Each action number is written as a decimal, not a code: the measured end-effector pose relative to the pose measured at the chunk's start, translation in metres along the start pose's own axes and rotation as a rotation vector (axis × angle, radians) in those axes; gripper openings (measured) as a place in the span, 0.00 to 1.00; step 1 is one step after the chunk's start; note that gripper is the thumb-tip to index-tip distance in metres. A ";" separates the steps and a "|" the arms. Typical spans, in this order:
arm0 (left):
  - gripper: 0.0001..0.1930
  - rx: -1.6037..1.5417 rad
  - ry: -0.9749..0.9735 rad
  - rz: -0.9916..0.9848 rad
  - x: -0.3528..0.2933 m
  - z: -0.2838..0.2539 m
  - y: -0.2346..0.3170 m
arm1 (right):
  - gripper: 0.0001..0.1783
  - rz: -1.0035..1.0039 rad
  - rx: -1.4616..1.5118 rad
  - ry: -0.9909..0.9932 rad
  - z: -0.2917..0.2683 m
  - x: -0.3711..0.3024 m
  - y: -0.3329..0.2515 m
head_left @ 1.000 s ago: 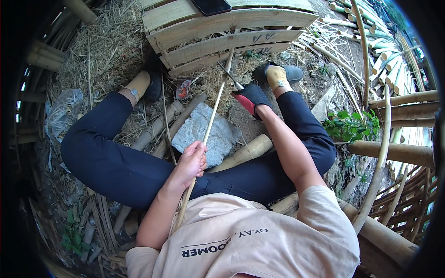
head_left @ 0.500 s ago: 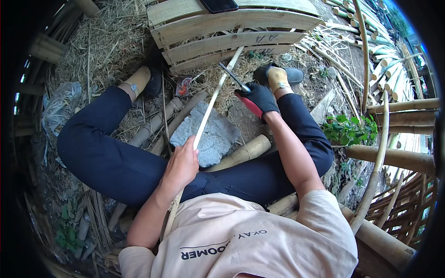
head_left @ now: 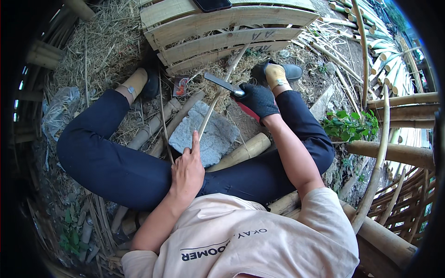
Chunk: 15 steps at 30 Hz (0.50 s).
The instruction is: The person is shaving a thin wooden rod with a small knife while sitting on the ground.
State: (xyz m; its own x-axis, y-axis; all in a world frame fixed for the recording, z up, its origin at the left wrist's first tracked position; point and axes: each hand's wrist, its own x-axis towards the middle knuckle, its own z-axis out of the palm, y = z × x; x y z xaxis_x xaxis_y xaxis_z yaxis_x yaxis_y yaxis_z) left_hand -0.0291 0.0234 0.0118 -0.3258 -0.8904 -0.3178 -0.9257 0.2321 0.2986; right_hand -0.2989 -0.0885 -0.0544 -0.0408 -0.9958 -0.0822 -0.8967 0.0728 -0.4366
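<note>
A pale, thin bamboo strip (head_left: 209, 112) slants from my left hand up toward a wooden crate. My left hand (head_left: 187, 172) is bare and closed round the strip's near part, the index finger stretched along it. My right hand (head_left: 256, 100), in a black and red glove, grips a knife (head_left: 217, 81) by its handle. The blade points left across the strip, its flat side turned up; whether it touches the strip I cannot tell. Under the strip, between my legs, lies a flat grey stone (head_left: 223, 139).
The slatted wooden crate (head_left: 222, 22) stands ahead with a phone (head_left: 212, 4) on top. Short bamboo pieces (head_left: 248, 150) lie round the stone. Cut bamboo poles (head_left: 391, 76) are stacked at the far right; a crumpled plastic bag (head_left: 62, 109) lies left. Straw covers the ground.
My left index finger has stretched out along the strip. The knife has shifted left, its blade turning flatter and showing more of its broad side. The strip's lower end no longer shows below my left hand.
</note>
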 end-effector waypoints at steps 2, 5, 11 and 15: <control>0.37 0.042 0.002 0.010 -0.002 0.000 0.005 | 0.18 0.029 -0.077 0.013 0.007 0.006 0.013; 0.37 0.102 0.004 0.001 -0.001 0.005 0.005 | 0.18 0.196 -0.112 0.005 0.014 0.021 0.035; 0.37 0.002 0.019 0.011 0.000 0.007 -0.003 | 0.18 -0.033 0.019 0.120 0.014 0.006 0.009; 0.34 -0.044 0.019 0.007 0.004 0.008 0.002 | 0.17 0.174 -0.070 0.049 0.030 0.020 0.035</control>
State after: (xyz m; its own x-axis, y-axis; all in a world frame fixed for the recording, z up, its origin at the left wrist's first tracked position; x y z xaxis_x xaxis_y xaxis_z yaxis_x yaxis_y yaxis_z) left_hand -0.0339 0.0237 0.0037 -0.3280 -0.8962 -0.2987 -0.9141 0.2212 0.3399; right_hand -0.3176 -0.1044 -0.0980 -0.2183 -0.9701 -0.1063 -0.9027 0.2422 -0.3558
